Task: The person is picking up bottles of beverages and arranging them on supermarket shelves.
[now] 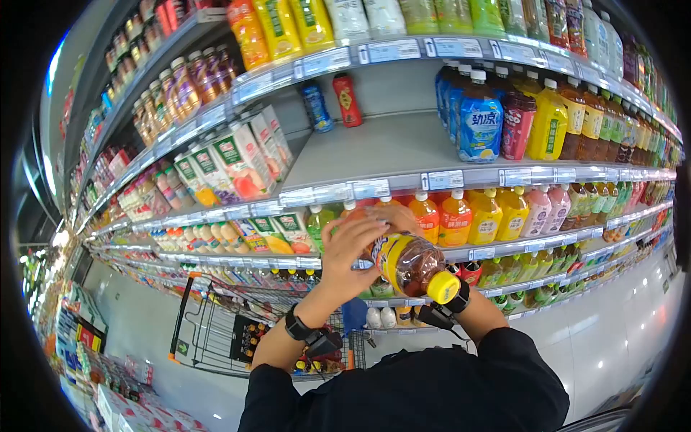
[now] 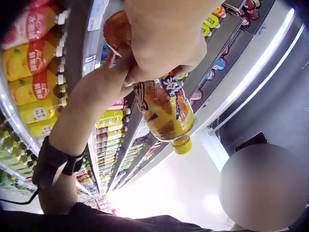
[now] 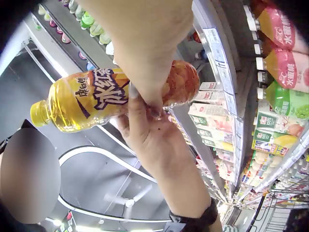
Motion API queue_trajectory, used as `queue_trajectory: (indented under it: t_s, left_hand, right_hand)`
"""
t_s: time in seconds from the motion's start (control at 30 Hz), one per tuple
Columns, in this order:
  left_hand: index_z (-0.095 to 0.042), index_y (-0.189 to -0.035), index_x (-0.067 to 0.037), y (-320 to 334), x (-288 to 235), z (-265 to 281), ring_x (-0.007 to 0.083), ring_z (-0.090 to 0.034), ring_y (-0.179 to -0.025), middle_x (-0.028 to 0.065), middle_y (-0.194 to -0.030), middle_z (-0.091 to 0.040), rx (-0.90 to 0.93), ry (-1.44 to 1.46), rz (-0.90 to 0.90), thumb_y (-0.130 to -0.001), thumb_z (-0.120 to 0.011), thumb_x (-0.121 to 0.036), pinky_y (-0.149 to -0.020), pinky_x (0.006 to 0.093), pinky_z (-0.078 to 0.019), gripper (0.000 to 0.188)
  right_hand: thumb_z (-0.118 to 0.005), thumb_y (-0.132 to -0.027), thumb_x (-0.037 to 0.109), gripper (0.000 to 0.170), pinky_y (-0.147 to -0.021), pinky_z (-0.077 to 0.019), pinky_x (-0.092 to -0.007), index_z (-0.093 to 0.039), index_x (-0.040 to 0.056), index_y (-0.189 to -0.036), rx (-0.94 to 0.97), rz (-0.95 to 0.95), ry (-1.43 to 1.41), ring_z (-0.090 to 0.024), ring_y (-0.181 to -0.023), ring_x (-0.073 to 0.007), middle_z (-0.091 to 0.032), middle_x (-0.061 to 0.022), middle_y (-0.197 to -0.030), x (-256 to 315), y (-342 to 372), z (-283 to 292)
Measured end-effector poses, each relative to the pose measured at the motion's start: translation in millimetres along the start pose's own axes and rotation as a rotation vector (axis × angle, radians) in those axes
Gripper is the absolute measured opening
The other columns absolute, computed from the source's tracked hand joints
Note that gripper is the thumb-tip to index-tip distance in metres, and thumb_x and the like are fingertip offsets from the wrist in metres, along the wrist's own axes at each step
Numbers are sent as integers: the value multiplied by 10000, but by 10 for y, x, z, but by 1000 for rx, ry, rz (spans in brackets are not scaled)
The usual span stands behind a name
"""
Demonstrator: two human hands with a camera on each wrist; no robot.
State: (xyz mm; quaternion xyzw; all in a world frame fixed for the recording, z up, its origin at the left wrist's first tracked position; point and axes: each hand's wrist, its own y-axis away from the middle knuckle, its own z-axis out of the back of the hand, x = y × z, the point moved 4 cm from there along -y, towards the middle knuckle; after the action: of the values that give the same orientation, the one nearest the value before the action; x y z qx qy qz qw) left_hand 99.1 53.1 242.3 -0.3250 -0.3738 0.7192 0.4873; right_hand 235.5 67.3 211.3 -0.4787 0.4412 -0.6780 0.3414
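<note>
A bottle of iced tea (image 1: 417, 263) with a yellow cap and a yellow label lies tilted between my two hands in front of the shelves. Its cap points down toward my body in the head view. My left hand (image 1: 353, 252) grips the lower part of the bottle, fingers curled over it. My right hand (image 3: 149, 48) also holds the bottle, wrapped around it near the left hand; much of it is hidden behind the bottle in the head view. In the right wrist view, the label of the iced tea (image 3: 82, 101) faces the camera.
Behind the hands, a grey shelf (image 1: 374, 151) carries blue and yellow drink bottles at right and two small bottles at the back. Juice cartons (image 1: 237, 162) stand at left. Orange juice bottles (image 1: 455, 219) line the shelf below. A shopping cart (image 1: 209, 345) stands at lower left.
</note>
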Motion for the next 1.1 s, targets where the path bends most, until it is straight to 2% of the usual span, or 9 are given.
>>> queue_trajectory:
  t_s: [0.23,0.5,0.7,0.77,0.83,0.9,0.97,1.0,1.1]
  left_hand:
    - [-595,-1093,-108,-534,296,-546,202,-548,-1077,41,-1134,-604,-41,-41,-106,-587,-744,-137,-941,371,-306,529]
    - [-590,-1129,-99,-823,691,-920,208,-560,-1064,56,-1134,-610,-44,-156,-150,-622,-715,-104,-915,360,-337,522]
    - [-586,-1145,-88,-1024,977,-1073,225,-570,-1035,96,-1097,-624,-97,-61,-56,-660,-702,-231,-920,361,-337,519]
    - [-585,-1138,-65,-1007,1225,-1162,226,-570,-1029,98,-1066,-633,-46,-212,-31,-644,-702,-251,-925,360,-338,541]
    - [-589,-1113,-52,-978,1487,-1273,236,-566,-1025,97,-1061,-630,-123,-5,76,-624,-716,-254,-934,355,-332,544]
    - [-595,-1078,-53,-1022,1479,-1271,273,-564,-1014,104,-1063,-624,-152,65,154,-611,-755,-255,-913,389,-369,534]
    - [-597,-1060,-54,-1135,1427,-1243,297,-566,-1004,107,-1049,-628,-194,157,204,-601,-787,-266,-896,415,-397,540]
    - [-606,-1037,-58,-1175,1463,-1223,304,-578,-975,107,-1002,-642,-119,-21,28,-605,-794,-263,-904,412,-395,514]
    - [-626,-957,-62,-1112,1593,-1360,283,-600,-912,114,-961,-650,-170,220,283,-616,-790,-215,-857,377,-417,408]
  right_hand:
    - [-627,-697,105,453,-918,-349,-386,-544,86,-1142,-90,100,474,-527,-1065,-263,-577,-75,-1137,-599,-177,578]
    - [-600,-692,73,546,-953,-324,-415,-463,63,-1220,5,152,576,-468,-1157,-292,-510,-127,-1230,-907,-450,856]
    - [-653,-656,138,586,-900,-354,-431,-451,25,-1194,15,47,523,-493,-1066,-332,-534,-167,-1120,-1119,-674,882]
    - [-674,-646,158,624,-898,-356,-428,-435,29,-1207,25,21,555,-498,-1050,-329,-536,-169,-1102,-1248,-738,869]
    - [-706,-646,220,674,-861,-378,-421,-409,3,-1210,25,17,605,-518,-999,-325,-545,-170,-1047,-1333,-820,841]
    - [-718,-646,253,697,-842,-387,-420,-402,-14,-1207,73,-44,640,-526,-978,-323,-551,-168,-1023,-1459,-851,801]
    - [-735,-633,239,737,-771,-420,-416,-384,-38,-1219,96,-68,640,-558,-876,-327,-564,-181,-910,-1442,-887,807]
    - [-739,-626,230,749,-756,-426,-415,-378,-39,-1226,104,-103,637,-563,-853,-328,-566,-185,-884,-1469,-885,797]
    - [-735,-628,188,761,-712,-453,-422,-354,-48,-1244,79,-138,568,-573,-785,-347,-563,-207,-816,-1549,-862,785]
